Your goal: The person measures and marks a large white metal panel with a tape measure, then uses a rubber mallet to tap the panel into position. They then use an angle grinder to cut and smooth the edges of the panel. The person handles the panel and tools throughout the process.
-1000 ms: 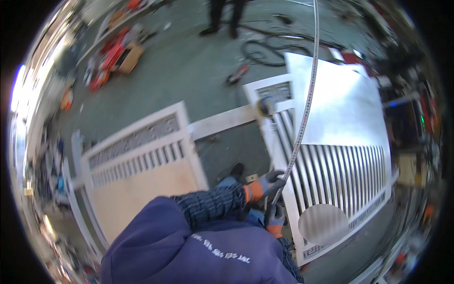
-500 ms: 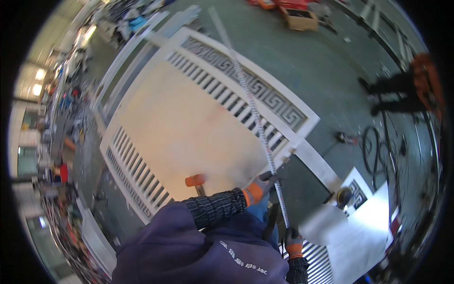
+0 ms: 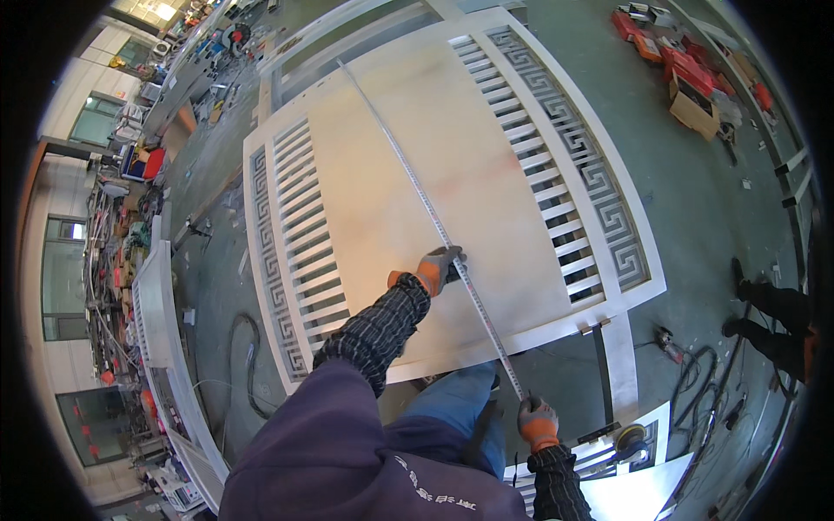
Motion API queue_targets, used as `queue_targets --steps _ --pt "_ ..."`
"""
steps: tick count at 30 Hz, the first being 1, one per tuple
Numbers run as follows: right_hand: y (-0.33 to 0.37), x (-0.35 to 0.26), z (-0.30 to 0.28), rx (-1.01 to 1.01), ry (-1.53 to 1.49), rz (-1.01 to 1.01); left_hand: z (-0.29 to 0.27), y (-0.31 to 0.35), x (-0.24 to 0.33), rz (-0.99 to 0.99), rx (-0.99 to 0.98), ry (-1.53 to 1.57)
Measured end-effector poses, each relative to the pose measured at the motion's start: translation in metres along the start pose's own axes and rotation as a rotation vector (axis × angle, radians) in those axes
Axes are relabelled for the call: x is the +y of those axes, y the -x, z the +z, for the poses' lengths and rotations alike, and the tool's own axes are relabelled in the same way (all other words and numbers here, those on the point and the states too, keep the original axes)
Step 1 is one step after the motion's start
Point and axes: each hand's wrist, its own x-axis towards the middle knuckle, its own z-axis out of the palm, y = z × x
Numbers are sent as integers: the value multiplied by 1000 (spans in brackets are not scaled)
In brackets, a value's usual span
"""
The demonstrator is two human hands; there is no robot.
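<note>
Across panel [image 3: 486, 174], measuring tape [image 3: 426, 200] (silvery), narrow, extended

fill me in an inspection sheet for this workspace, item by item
Surface: beige sheet in a white frame, slats and key-pattern bands on both sides; faint reddish patch on the sheet
Job's things: measuring tape stretched across the sheet and over its near edge
Clutter: open cardboard box beside red items on the floor; mixed piles along the left
Hands: gloved left hand on the tape mid-length, grip unclear; gloved right hand holding its near end
Cables: black cables looped on the floor, right
Surroundings: another person's legs at right; windows at left
</note>
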Motion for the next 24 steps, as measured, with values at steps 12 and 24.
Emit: queue_targets --steps 12,24 --pt "55 38 84 -42 -91 12 -23 30 -70 -64 -5 -254" --pt "32 23 105 1 -65 89 -33 12 -63 -14 -4 -222"
